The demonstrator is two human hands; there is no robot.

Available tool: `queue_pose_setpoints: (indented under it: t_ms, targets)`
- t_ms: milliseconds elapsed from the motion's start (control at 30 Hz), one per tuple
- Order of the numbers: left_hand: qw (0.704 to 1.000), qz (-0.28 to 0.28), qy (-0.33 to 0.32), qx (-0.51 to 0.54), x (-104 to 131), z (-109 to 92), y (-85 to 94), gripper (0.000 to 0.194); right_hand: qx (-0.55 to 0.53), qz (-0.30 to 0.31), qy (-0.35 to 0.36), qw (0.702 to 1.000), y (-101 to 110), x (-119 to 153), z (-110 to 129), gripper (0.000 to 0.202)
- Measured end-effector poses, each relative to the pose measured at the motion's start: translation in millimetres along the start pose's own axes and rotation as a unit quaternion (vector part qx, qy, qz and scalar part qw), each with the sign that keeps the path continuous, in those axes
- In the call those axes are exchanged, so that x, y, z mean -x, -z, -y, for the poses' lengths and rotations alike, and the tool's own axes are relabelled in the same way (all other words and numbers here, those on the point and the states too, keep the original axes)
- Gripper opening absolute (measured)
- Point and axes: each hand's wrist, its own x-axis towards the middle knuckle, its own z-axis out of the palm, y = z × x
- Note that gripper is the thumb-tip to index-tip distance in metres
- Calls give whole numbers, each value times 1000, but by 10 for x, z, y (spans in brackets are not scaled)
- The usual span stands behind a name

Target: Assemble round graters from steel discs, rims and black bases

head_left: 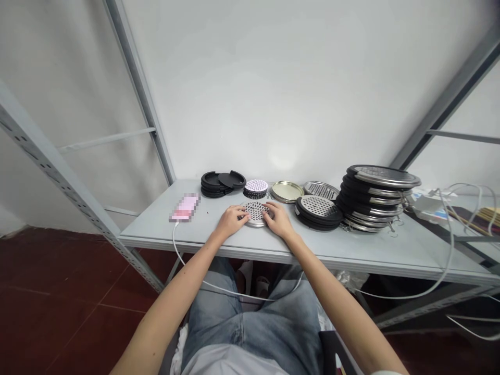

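Observation:
A round perforated metal disc [255, 214] with a silvery rim lies flat near the front of the grey table. My left hand [233, 221] grips its left edge, with the thumb and bent fingers on the rim. On the opposite side my right hand [278, 219] holds the right edge, its fingertips over the top. Just behind the disc is a small stack of perforated discs [255, 186], the top one pale. Close to my right hand is a pile of black round frames with a perforated metal top [319, 207].
Black round trays [213, 180] are stacked at the back left. Shallow gold-coloured lids [287, 190] and a slotted metal disc [321, 189] lie behind. A tall stack of black-and-metal discs [377, 195] stands right. A phone [185, 207] trails a white cable [177, 251] over the table's front edge.

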Motion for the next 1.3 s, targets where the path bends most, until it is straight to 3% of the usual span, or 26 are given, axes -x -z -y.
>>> queue_pose_setpoints:
  t_ms: [133,300,633,1300]
  targets:
    - [1000,-19,-9,-16,-9,25,-23,21,21,54,21,998,-20,4,12,53]
    - [999,1,15,-48,-17,53,-66,42,48,97,30,994,-17,-5,33,49]
    - [998,12,47,-39,-14,22,-48,39,76,97,29,992,0,-4,67,46]
    - [998,14,37,-48,-7,47,-65,35,65,84,34,994,-11,1,42,46]
